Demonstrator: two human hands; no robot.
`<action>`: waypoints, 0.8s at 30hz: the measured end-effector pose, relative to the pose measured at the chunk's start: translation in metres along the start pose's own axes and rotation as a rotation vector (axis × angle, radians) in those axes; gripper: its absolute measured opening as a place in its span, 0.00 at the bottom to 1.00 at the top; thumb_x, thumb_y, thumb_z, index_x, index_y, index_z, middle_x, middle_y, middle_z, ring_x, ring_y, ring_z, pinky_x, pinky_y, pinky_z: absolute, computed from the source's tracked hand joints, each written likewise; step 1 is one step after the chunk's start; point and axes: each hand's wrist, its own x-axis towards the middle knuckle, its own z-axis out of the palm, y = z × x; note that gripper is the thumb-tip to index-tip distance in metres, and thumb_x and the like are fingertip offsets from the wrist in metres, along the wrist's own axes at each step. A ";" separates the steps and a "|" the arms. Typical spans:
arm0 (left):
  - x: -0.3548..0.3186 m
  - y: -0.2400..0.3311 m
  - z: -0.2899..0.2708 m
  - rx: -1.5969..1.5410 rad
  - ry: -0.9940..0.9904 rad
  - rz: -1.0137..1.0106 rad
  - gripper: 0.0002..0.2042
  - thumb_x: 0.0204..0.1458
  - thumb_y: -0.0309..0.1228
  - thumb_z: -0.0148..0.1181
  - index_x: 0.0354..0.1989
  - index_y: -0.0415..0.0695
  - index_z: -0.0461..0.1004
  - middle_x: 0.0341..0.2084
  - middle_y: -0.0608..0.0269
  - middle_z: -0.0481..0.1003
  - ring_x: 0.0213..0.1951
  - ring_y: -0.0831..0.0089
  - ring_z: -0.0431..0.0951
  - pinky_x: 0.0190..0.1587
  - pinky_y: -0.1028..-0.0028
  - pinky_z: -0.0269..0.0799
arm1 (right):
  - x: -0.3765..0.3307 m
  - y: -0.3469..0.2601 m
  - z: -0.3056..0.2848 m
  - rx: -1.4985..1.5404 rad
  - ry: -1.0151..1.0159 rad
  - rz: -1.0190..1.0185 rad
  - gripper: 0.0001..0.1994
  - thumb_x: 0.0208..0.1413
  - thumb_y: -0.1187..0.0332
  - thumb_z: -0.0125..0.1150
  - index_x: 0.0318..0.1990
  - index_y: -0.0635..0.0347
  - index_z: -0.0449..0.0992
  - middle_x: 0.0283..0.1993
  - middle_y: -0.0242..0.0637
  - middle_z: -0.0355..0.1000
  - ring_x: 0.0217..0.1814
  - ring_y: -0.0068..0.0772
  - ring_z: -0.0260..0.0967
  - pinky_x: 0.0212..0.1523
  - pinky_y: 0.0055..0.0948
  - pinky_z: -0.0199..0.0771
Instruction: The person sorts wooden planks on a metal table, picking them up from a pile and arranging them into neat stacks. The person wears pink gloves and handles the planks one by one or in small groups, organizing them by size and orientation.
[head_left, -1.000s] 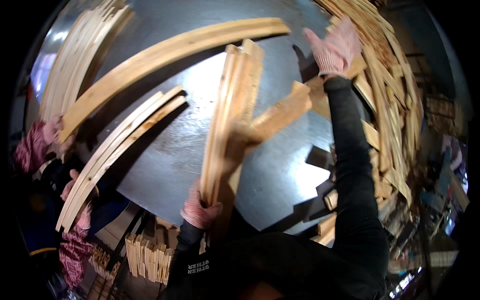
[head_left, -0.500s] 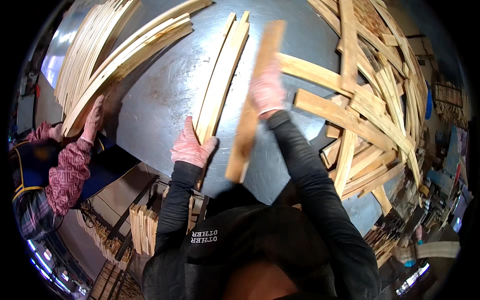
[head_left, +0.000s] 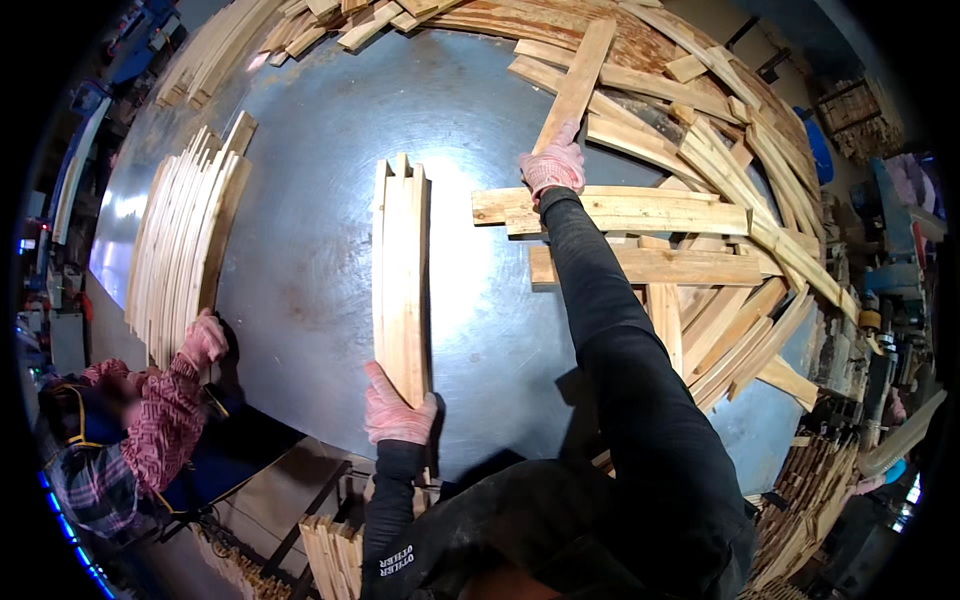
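Steel table [head_left: 320, 250], plank [head_left: 575, 85] now reached, stack [head_left: 402, 280] steadied

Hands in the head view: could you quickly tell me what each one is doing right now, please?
Left hand: closed on the near end of the stack of wooden slats.
Right hand: gripping the long wooden slat on the metal table.

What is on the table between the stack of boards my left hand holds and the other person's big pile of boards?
Nothing: the head view shows only bare grey metal table between the stack of boards and the co-worker's pile.
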 end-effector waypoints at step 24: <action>0.043 0.069 -0.077 0.309 -0.212 0.144 0.47 0.44 0.48 0.66 0.69 0.38 0.49 0.52 0.44 0.68 0.53 0.51 0.70 0.58 0.55 0.66 | -0.183 0.135 -0.055 0.002 0.193 0.143 0.58 0.42 0.42 0.69 0.72 0.66 0.40 0.72 0.67 0.42 0.77 0.65 0.35 0.66 0.54 0.52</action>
